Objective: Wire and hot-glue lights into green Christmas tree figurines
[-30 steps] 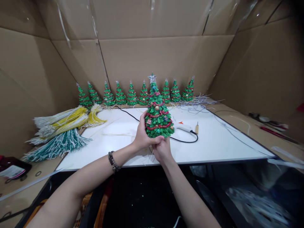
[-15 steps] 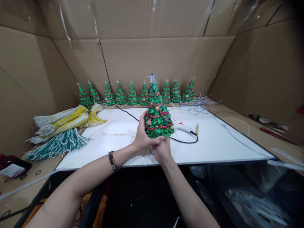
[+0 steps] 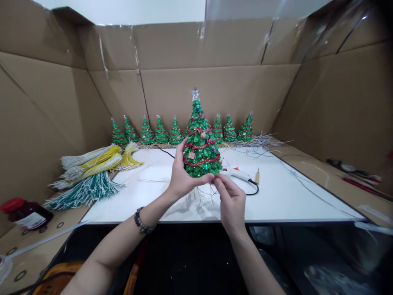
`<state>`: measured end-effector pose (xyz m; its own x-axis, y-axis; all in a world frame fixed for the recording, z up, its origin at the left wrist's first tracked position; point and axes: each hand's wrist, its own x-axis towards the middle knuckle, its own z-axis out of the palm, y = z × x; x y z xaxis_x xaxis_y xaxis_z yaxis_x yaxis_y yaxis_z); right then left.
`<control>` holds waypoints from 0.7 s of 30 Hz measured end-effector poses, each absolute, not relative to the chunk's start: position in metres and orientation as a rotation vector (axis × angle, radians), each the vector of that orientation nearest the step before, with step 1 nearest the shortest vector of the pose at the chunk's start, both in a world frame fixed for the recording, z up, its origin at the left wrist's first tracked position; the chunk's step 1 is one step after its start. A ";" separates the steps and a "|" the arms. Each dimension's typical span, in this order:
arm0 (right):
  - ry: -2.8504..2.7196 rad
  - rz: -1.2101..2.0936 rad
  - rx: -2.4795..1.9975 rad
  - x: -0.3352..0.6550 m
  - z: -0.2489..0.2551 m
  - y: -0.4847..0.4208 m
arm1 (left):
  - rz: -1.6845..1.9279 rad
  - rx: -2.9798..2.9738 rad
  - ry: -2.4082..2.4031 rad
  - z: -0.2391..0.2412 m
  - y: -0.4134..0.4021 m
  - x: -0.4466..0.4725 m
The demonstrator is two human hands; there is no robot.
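My left hand [image 3: 180,177] is wrapped round the lower left side of a small green Christmas tree [image 3: 201,143] with red garlands, little ornaments and a clear star on top, and holds it upright above the white board [image 3: 285,192]. My right hand [image 3: 231,201] is just below and right of the tree's base, thumb and fingers pinched on thin clear fibres [image 3: 204,194] that hang from the underside. A beaded bracelet sits on my left wrist.
A row of several smaller green trees [image 3: 159,133] lines the back cardboard wall. Bundles of yellow, white and green fibres [image 3: 92,174] lie at left. A glue gun [image 3: 241,175] with a black cord lies behind the tree. A red-lidded jar [image 3: 23,213] stands at far left.
The view tilted up. My right hand came out from under the tree's base and moved right, now pinching the fibres. My left hand keeps its hold on the tree.
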<state>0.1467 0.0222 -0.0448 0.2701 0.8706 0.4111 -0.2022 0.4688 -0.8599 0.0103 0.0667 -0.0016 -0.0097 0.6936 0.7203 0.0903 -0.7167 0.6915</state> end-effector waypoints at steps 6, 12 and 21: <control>-1.213 0.625 -0.813 0.153 -0.038 -0.005 | 1.791 1.850 1.098 -0.007 0.020 -0.005; -1.538 0.500 -0.697 0.136 -0.025 0.005 | 1.768 1.704 1.068 -0.027 0.014 -0.014; -1.762 0.057 -0.667 0.127 -0.015 0.002 | 1.864 1.876 1.263 -0.023 0.016 -0.016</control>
<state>0.1273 0.0017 -0.0148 -0.1453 0.4617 0.8751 0.4042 0.8350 -0.3734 -0.0162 0.0157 -0.0226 -0.1676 0.6788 0.7150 0.4126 -0.6104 0.6762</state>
